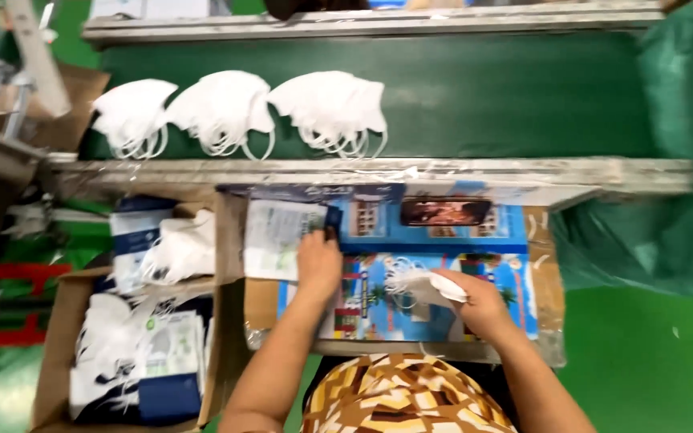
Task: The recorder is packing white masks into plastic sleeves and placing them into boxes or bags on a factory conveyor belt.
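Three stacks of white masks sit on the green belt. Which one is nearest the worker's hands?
The rightmost stack: it lies almost straight above the left hand, while the other two sit further left along the belt.

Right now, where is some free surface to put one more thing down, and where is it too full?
Free: the green belt right of the three white mask stacks, and the colourful board beyond the right hand, which holds a white mask. Crowded: the cardboard boxes on the left, and near the left hand on a printed pouch.

white printed packet (276, 232) under left hand (319, 261), packets in left box (172, 353)
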